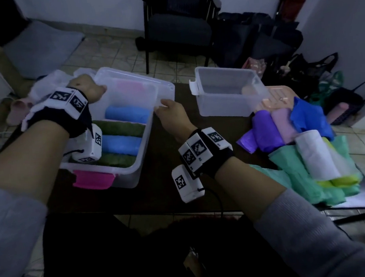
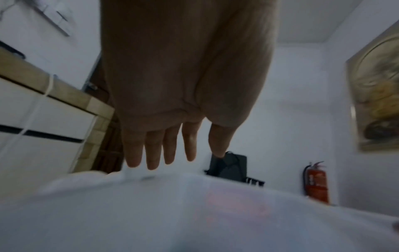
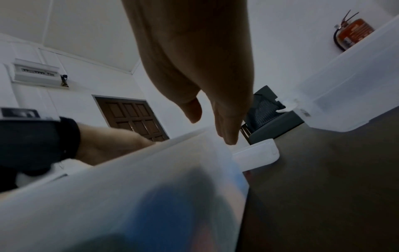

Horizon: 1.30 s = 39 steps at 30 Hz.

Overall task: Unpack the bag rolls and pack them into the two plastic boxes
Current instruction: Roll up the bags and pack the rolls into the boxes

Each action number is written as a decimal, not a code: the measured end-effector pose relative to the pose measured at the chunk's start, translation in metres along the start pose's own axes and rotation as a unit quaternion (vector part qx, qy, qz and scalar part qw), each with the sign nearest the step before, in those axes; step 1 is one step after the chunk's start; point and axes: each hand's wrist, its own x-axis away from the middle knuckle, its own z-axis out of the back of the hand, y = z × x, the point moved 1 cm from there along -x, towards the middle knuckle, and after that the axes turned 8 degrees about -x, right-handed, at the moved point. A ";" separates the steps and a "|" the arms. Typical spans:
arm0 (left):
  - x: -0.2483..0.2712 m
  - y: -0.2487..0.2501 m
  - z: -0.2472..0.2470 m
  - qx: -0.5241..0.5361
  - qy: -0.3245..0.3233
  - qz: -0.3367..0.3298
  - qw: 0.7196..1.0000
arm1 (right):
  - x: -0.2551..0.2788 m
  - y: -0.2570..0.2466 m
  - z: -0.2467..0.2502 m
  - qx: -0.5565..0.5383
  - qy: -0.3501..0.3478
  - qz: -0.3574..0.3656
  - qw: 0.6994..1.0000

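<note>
A large clear box [image 1: 145,163] with a pink latch [image 1: 93,180] stands on the left of the dark table. It holds blue rolls [image 1: 127,115] and green rolls [image 1: 119,128] side by side. My left hand [image 1: 88,89] is at the box's far left corner; in the left wrist view its fingers [image 2: 172,153] are straight above the box wall [image 2: 194,213]. My right hand [image 1: 166,109] touches the box's right rim with straight fingers [image 3: 224,129]. The small clear box [image 1: 223,107] stands empty at the right. Loose purple [image 1: 264,132], pink [image 1: 283,124], blue [image 1: 308,117] and white rolls [image 1: 316,156] lie piled at the far right.
A crumpled white plastic bag [image 1: 48,83] lies behind the large box. A pink lid [image 1: 281,95] sits behind the small box. Green bags [image 1: 298,177] and yellow ones [image 1: 342,180] underlie the pile. A dark chair [image 1: 179,29] and black bags stand beyond the table.
</note>
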 end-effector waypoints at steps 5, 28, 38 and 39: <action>0.039 0.063 0.034 0.032 0.022 -0.088 0.995 | 0.006 0.013 0.040 0.023 0.017 0.002 1.000; 0.166 0.171 -0.180 -0.082 -0.212 -0.152 0.962 | 0.064 0.104 0.285 0.358 0.372 -0.144 0.844; 0.166 0.172 -0.189 -0.132 -0.251 -0.146 0.948 | 0.005 0.080 0.321 0.293 0.378 -0.174 0.861; 0.166 0.172 -0.189 -0.137 -0.254 -0.147 0.946 | 0.002 0.081 0.325 0.306 0.349 -0.181 0.867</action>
